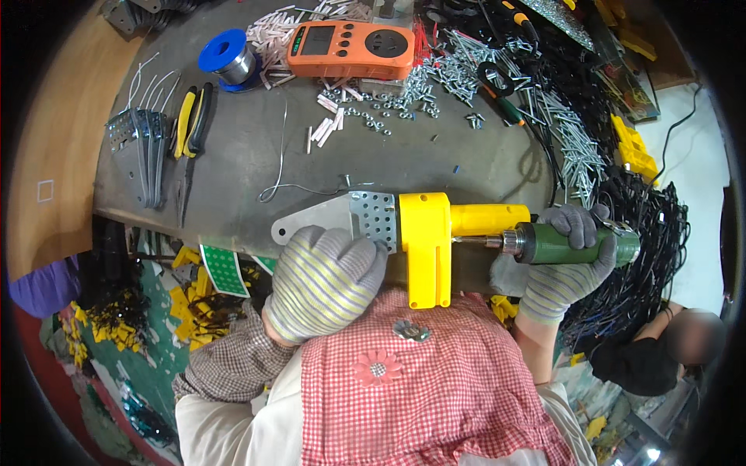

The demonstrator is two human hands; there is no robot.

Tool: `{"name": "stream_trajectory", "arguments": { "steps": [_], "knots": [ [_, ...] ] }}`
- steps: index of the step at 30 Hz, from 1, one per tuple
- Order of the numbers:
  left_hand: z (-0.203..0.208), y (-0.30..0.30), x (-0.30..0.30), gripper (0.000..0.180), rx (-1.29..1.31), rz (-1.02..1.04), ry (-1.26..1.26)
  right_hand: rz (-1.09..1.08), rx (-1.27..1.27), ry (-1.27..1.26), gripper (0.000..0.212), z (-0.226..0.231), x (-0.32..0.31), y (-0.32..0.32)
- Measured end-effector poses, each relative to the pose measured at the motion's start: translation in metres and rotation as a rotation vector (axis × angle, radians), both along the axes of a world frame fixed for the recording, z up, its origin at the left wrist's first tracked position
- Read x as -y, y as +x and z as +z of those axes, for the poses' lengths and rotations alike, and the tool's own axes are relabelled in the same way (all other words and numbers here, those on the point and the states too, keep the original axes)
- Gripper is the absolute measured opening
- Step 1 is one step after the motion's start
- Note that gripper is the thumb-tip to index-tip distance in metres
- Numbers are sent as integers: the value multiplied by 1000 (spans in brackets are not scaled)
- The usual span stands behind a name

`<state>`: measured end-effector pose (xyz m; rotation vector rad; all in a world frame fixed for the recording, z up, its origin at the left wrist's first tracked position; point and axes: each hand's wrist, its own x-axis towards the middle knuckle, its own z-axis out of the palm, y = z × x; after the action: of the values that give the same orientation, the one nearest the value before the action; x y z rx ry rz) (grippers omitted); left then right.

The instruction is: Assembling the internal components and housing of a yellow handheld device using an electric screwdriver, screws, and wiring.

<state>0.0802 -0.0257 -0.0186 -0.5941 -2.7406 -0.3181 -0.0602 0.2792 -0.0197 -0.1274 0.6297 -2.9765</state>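
My left hand [326, 283], in a striped grey glove, is closed on a flat metal plate [322, 220] with one rounded end. The plate's perforated end meets a yellow plastic housing [423, 260] with a yellow handle [493, 215] pointing right. My right hand [571, 272], gloved as well, is wrapped round a green electric screwdriver [548, 243]. Its chuck and bit point left, and the bit reaches the housing's right side; whether a screw sits at its tip I cannot tell. Beyond the plate lie a thin wire [299, 186] and a single screw [347, 180].
An orange meter [353, 66] and a blue spool of wire [225, 56] stand at the back. Pliers [190, 128] lie beside several metal plates with white wires [142, 151]. Loose screws [571, 144] and black cords [645, 248] crowd the right. Another person [637, 357] is at lower right.
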Motion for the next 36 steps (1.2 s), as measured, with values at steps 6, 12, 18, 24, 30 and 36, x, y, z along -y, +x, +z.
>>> {"name": "stream_trajectory", "arguments": {
  "steps": [6,12,18,24,30,36],
  "knots": [
    [-17,-20,9,20,130,110,366,17,58,-30,36,-5,0,1],
    [-22,-24,23,22,162,52,525,269,327,-274,36,-22,10,24],
    [-28,-22,25,22,57,92,675,-53,147,-73,31,22,11,-7],
    [-29,-22,24,22,122,80,642,-26,47,22,36,4,5,-26],
    [-26,-26,18,18,129,98,684,30,-7,34,39,3,3,-30],
    [-20,-30,16,19,162,118,631,-9,28,37,38,4,8,-25]
  ]
}}
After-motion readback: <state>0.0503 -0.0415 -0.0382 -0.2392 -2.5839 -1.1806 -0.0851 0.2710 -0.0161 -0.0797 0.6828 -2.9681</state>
